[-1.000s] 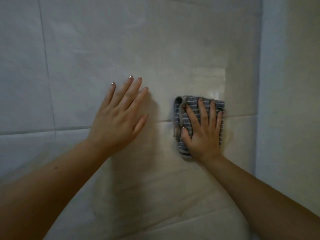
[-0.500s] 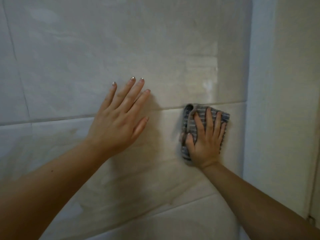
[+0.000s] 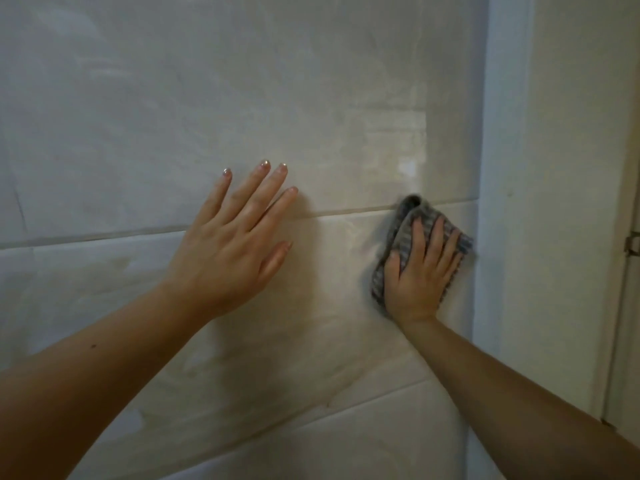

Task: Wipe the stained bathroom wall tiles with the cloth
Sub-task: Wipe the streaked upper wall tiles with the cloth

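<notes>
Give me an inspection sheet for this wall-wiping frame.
Surface: wall tiles, glossy, with faint streaks.
Job's things: striped grey cloth against the lower tile, its top fold reaching the grout line, close to the corner.
Clutter: nothing seen.
Hands: left hand flat on the wall, fingers straight; right hand presses the cloth with straight fingers.
Cables: nothing seen.
Surroundings: pale corner strip right of the tiles; small metal fitting at the right edge, unclear.

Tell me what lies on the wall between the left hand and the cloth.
Between the left hand and the cloth there is only bare wall tile, crossed by a grout line, per the head view.
</notes>
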Tool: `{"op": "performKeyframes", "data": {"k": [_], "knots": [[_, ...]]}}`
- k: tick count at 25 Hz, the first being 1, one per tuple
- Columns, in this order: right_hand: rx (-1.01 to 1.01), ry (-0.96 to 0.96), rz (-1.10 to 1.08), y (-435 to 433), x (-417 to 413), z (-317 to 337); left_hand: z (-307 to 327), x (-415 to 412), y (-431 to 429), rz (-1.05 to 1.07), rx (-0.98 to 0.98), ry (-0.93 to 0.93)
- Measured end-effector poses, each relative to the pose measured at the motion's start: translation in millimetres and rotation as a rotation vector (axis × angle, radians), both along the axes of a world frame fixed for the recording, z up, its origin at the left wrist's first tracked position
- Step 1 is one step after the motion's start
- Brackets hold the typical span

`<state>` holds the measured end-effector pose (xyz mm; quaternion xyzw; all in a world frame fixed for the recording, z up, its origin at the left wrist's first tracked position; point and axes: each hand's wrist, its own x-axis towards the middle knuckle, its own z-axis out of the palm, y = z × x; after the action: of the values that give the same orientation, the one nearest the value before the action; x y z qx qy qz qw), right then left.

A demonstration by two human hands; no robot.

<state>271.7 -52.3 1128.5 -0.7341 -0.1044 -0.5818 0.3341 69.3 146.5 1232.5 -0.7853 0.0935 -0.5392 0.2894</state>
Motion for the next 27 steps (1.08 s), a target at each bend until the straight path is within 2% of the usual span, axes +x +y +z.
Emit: {"op": "performKeyframes", "data": {"k": [3,5,8,10,12,14,17,19,21,24,25,27], "knots": [[0.088,0.032,-0.007,5,0,56,2,0,0,0.022,-0.025,-0.001],[0.066,0.001,0.005,5,-2,25,-4,2,0,0.017,-0.026,-0.002],[-0.062,0.04,0.005,-4,-10,-55,-15,3,4,-0.012,-0.021,0.012],[-0.009,0.045,-0.005,-5,0,-30,-15,2,6,-0.021,-0.007,0.003],[0.135,0.051,-0.004,5,1,37,-9,2,5,-0.025,-0.016,0.001],[0.143,0.034,-0.001,10,-1,74,-7,2,5,-0.018,-0.049,-0.001],[0.02,-0.053,0.004,1,4,27,-10,1,7,-0.012,-0.052,0.008],[-0.035,-0.016,-0.017,-16,10,-7,-12,1,10,-0.019,-0.041,0.021],[0.053,0.054,-0.036,-24,19,26,-10,1,10,-0.027,-0.033,0.011],[0.171,0.128,0.003,-12,13,115,-1,2,4,-0.042,-0.033,-0.009],[0.155,0.098,0.012,-7,9,127,0,3,2,-0.049,-0.03,-0.018],[0.056,-0.026,0.027,-6,8,107,-1,3,0,-0.057,-0.022,-0.027]]}}
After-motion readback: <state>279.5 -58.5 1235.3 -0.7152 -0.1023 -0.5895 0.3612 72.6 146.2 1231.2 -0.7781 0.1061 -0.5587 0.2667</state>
